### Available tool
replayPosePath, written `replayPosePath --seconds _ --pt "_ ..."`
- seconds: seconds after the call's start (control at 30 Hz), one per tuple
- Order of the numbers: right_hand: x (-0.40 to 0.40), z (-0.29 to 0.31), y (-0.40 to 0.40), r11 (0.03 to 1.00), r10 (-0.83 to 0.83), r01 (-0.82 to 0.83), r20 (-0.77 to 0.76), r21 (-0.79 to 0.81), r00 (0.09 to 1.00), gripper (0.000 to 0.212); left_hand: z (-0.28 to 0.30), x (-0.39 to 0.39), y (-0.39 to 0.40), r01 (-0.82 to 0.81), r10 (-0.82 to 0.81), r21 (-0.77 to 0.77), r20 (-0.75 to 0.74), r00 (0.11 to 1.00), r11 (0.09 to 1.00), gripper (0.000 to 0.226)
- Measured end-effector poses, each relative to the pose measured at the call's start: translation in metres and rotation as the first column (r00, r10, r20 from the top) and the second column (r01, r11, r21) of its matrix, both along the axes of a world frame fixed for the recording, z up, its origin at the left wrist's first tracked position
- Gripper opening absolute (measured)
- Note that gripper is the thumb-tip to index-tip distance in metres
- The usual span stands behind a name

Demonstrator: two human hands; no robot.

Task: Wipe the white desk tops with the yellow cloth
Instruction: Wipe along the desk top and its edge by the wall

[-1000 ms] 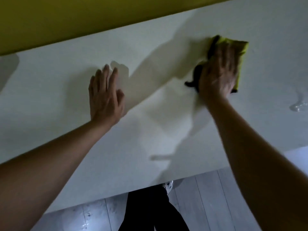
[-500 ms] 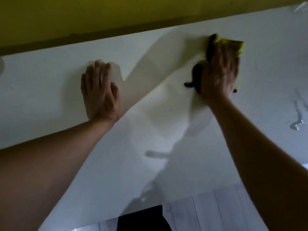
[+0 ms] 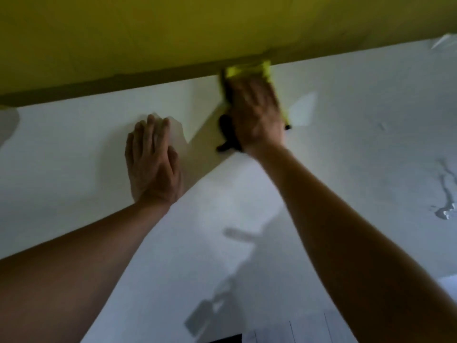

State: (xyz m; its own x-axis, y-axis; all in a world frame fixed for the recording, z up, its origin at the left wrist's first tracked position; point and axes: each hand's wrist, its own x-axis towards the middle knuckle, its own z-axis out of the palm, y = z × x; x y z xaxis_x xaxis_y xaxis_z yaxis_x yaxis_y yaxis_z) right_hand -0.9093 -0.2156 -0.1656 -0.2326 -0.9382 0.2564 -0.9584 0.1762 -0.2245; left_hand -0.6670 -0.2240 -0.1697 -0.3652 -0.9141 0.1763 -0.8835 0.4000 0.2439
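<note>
Since the frame a second back, my right hand (image 3: 257,112) has carried the cloth (image 3: 247,69) forward to the far edge of the desk, and my left hand (image 3: 153,159) has slid a little forward too.

Panel (image 3: 148,33): yellow, upright, runs along the back of the desk; a dark seam marks where the two meet.

Desk (image 3: 222,206): white top, fills most of the view, crossed by arm shadows.

Left hand: flat, fingers straight and together, palm pressing the desk as a brace, well left of the cloth.

Right hand: spread over the cloth and pressing it down; motion blur hides the fingertips, so they appear straight rather than curled, but I cannot be certain.

Cloth: yellow with a dark underside showing at the near-left corner, lying on the desk with its far edge touching the foot of the panel.

Puddle (image 3: 445,211): a small pool with a streak above it, near the right edge, well apart from the cloth and not yet wiped.

Risk, as I judge it: pushing further would jam the cloth against the panel and bunch it, leaving the seam strip unwiped. A return stroke that tracks straight back would miss the puddle. A brace hand on a damp top could slip.
</note>
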Motion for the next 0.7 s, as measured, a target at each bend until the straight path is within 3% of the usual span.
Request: replayPosePath --seconds 0.1,0.2,0.27,0.33,0.37,0.43,0.5,0.57,0.7 --pt "-0.08 0.0 -0.003 0.898 -0.437 0.432 0.044 0.087 0.898 0.073 0.001 -0.004 0.001 -0.013 0.012 0.014 0.02 1.0 1.0 0.06" --pt "-0.092 0.005 -0.011 0.758 -0.647 0.629 0.078 0.169 0.759 0.071 -0.001 -0.006 0.001 -0.031 0.031 0.011 0.028 0.999 0.999 0.059" --pt "-0.049 0.008 -0.025 0.82 -0.559 0.547 0.035 0.166 0.828 0.084 -0.001 -0.007 0.001 -0.03 0.03 0.01 0.029 0.999 0.999 0.058" --pt "0.014 0.013 -0.042 0.948 -0.274 0.277 -0.042 0.155 0.961 0.09 -0.004 -0.007 -0.001 -0.03 0.03 -0.001 0.038 0.999 1.0 0.058" --pt "0.046 0.015 -0.047 0.978 -0.122 0.127 -0.042 0.168 0.992 0.082 -0.005 -0.005 -0.002 -0.028 0.028 -0.005 0.043 0.999 1.0 0.058" --pt "0.091 0.018 -0.048 0.98 0.067 -0.073 0.039 0.186 0.997 0.063 -0.008 -0.001 -0.002 -0.033 0.033 -0.017 0.046 0.998 0.999 0.06" --pt "0.089 0.016 -0.046 0.977 0.14 -0.152 0.083 0.15 0.987 0.057 -0.008 0.0 -0.001 -0.026 0.027 -0.024 0.05 0.998 0.999 0.06" --pt "0.054 0.01 -0.038 0.989 0.113 -0.117 0.055 0.085 0.992 0.062 -0.006 -0.001 -0.001 -0.009 0.01 -0.021 0.031 0.999 1.0 0.057" --pt "-0.062 0.007 -0.002 0.963 -0.249 0.25 -0.017 0.098 0.968 0.073 -0.001 -0.005 0.002 -0.015 0.015 0.009 0.008 1.0 1.0 0.058"
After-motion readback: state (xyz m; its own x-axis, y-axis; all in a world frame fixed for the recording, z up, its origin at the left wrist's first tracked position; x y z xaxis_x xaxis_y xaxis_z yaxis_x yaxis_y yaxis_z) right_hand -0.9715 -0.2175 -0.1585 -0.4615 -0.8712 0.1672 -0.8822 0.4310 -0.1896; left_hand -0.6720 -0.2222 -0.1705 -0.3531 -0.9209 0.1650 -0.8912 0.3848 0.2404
